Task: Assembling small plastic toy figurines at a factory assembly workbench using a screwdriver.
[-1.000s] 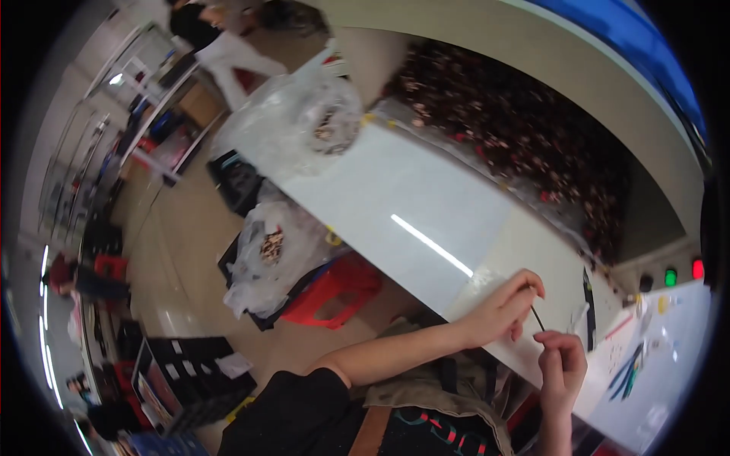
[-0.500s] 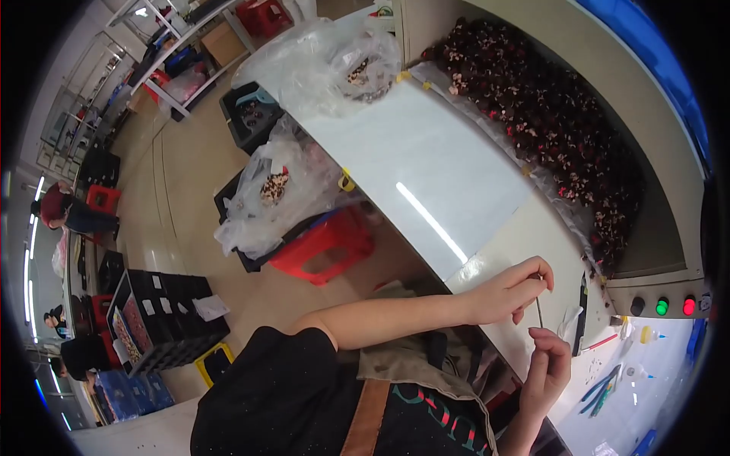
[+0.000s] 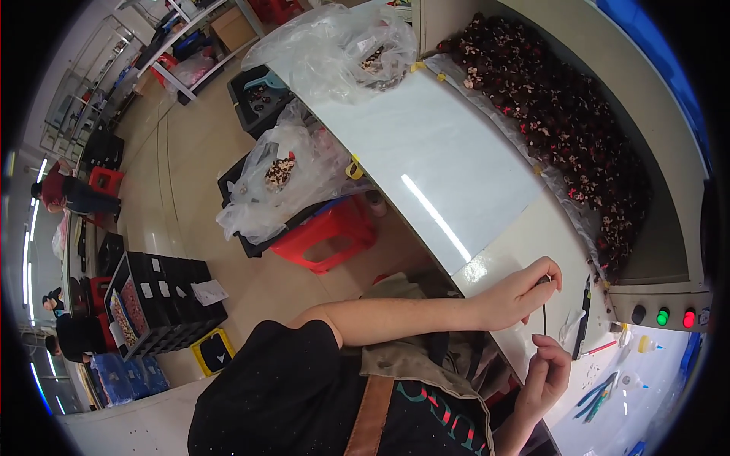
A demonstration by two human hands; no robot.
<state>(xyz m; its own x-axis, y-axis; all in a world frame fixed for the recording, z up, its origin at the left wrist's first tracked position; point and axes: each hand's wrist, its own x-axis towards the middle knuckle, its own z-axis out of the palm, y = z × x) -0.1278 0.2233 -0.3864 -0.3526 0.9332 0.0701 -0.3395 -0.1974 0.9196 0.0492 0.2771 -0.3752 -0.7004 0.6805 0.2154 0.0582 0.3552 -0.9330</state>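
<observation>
My left hand (image 3: 518,295) reaches over the near part of the white tabletop with its fingers curled. A small dark piece shows between its thumb and fingers, at the top of a thin dark strand (image 3: 544,318); I cannot tell whether this is a cord or a wire. The strand runs down toward my right hand (image 3: 546,374), which is closed in a pinch around its lower end. What lies inside that pinch is too small to make out. Beyond my hands, a big heap of small dark brown, red and cream pieces (image 3: 555,121) fills a recessed bay.
Right of my hands lie a black slim tool (image 3: 584,323), a red stick (image 3: 601,348), pliers (image 3: 597,397) and a small bottle (image 3: 626,380). Green (image 3: 663,317) and red (image 3: 689,320) buttons sit on the panel. Plastic bags (image 3: 334,53) cover the table's far end. A red stool (image 3: 327,239) stands left.
The view has shifted slightly. My left hand has turned a little, so the dark piece in its fingers now shows. The strand still spans between both hands.
</observation>
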